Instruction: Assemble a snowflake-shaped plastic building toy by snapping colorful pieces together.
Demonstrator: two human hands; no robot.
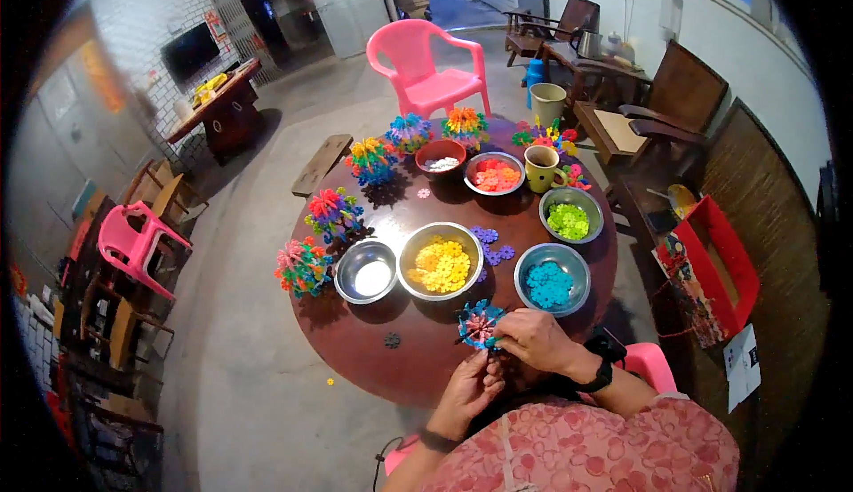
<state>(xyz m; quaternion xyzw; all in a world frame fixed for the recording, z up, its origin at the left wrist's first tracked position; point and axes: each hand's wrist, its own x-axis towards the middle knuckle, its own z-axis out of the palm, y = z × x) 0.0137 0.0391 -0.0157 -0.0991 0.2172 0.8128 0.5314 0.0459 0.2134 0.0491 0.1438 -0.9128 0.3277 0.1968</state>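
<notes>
A small ball of interlocking plastic snowflake discs (480, 323), blue with pink in its middle, is held up at the table's near edge. My left hand (473, 387) pinches it from below with closed fingertips. My right hand (538, 341) closes on its right side; whether a loose disc is between those fingers is hidden. Beyond stand a steel bowl of yellow discs (442, 263), a steel bowl of blue discs (551, 284) and a bare-bottomed steel bowl (365, 272). Loose purple discs (491, 250) lie between the yellow and blue bowls.
On the round brown table (400, 363) are also bowls of green discs (569, 222), orange discs (494, 176) and white discs (441, 161), plus a yellow-green mug (543, 170). Several finished-looking disc balls (304, 265) line its left and far rim. A pink chair (431, 70) stands behind.
</notes>
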